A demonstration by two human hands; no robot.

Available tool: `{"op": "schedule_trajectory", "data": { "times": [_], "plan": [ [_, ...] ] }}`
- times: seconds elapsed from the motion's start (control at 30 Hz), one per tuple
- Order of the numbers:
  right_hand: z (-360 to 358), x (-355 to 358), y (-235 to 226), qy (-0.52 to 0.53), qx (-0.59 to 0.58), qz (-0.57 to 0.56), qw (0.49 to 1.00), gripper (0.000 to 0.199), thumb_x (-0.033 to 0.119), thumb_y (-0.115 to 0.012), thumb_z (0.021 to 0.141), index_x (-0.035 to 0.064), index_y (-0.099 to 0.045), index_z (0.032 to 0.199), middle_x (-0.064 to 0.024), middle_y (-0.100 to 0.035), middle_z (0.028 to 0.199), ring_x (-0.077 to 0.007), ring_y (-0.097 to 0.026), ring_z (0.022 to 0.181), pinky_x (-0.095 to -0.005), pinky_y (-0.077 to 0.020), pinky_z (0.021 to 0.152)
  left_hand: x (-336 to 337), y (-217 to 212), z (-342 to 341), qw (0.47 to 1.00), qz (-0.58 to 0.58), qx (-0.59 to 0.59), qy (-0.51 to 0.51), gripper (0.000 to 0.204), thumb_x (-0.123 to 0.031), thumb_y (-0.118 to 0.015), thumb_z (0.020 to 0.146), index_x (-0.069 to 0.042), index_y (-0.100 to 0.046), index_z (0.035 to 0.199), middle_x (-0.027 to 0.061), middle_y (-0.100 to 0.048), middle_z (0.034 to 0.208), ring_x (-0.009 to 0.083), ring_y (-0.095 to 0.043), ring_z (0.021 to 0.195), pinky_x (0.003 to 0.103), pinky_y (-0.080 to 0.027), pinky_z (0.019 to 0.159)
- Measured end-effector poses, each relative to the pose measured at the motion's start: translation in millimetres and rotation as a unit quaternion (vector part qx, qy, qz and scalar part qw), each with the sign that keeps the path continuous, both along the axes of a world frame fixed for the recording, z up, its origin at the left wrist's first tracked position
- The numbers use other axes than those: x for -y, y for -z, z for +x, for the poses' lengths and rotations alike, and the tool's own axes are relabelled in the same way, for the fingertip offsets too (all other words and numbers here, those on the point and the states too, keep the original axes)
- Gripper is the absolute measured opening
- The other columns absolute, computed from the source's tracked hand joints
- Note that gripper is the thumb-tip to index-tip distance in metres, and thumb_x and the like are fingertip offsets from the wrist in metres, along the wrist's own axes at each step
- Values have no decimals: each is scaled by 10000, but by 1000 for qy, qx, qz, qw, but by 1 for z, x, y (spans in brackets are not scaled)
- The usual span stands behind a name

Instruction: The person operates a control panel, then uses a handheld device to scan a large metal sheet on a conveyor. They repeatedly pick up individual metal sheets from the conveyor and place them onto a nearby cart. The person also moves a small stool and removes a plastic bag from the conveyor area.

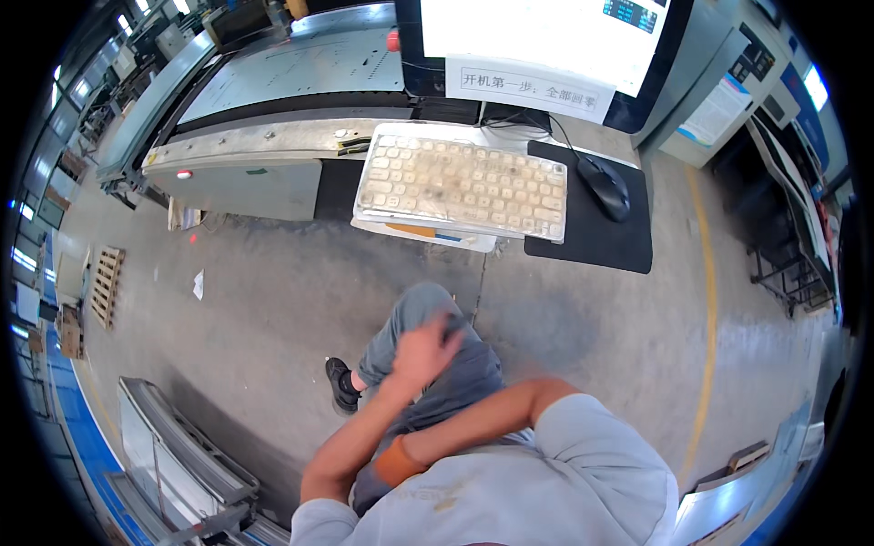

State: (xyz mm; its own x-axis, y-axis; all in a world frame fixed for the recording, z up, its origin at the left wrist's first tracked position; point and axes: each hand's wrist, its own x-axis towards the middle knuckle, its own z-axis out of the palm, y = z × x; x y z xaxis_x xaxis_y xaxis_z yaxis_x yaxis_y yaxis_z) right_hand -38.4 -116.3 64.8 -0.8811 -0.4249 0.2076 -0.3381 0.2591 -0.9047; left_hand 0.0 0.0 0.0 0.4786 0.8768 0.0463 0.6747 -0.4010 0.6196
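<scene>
My left hand (pixel 426 353), blurred by motion, is over my raised knee in grey trousers (pixel 423 305). A small dark thing (pixel 452 326) shows at its fingers, too smeared to name. My right forearm crosses my lap and ends in an orange cuff (pixel 397 462) at the wrist. Beyond the cuff, my right hand (pixel 368 487) looks grey, as if gloved, and is partly covered by my left forearm; its fingers are hidden. In front of my knees, apart from both hands, lies a worn, yellowed white keyboard (pixel 464 182).
A black mouse (pixel 604 188) rests on a black mouse pad (pixel 592 250) right of the keyboard. Behind stands a monitor (pixel 537 45) with a paper strip. A flat metal machine bed (pixel 300 68) is at far left, a wooden pallet (pixel 106 287) on the left floor.
</scene>
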Motion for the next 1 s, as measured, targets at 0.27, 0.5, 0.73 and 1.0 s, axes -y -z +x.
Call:
{"op": "schedule_trajectory", "data": {
  "times": [0.27,0.5,0.73,1.0],
  "plan": [
    [102,-86,193,445,286,-29,848,480,217,-623,889,50,-607,1338,-165,-666,1279,-307,-617,1195,-405,-461,1041,-70,-197,11,986,-25,166,0,894,-140,-707,870,-107,-193,1602,130,-632,712,226,-638,667,325,-501,662],
    [107,-116,211,527,201,-186,805,380,172,-614,933,56,-644,1294,-119,-673,1277,-237,-613,1173,-356,-459,1038,-103,-199,20,993,-91,70,21,886,-152,-708,870,-114,-209,1600,191,-675,776,257,-655,695,318,-515,728],
    [106,-113,219,542,151,-186,806,372,173,-614,908,50,-675,1254,-147,-704,1219,-253,-655,1118,-360,-476,1005,-102,-199,25,992,-91,76,41,856,-168,-718,875,-115,-249,1589,183,-665,758,262,-653,688,330,-517,709],
    [103,-116,233,543,139,-176,809,351,168,-616,905,50,-686,1228,-145,-710,1194,-260,-656,1110,-364,-479,1000,-94,-200,33,993,-89,65,47,846,-177,-729,863,-125,-281,1579,182,-639,732,290,-642,670,345,-515,690]
  ]
}}
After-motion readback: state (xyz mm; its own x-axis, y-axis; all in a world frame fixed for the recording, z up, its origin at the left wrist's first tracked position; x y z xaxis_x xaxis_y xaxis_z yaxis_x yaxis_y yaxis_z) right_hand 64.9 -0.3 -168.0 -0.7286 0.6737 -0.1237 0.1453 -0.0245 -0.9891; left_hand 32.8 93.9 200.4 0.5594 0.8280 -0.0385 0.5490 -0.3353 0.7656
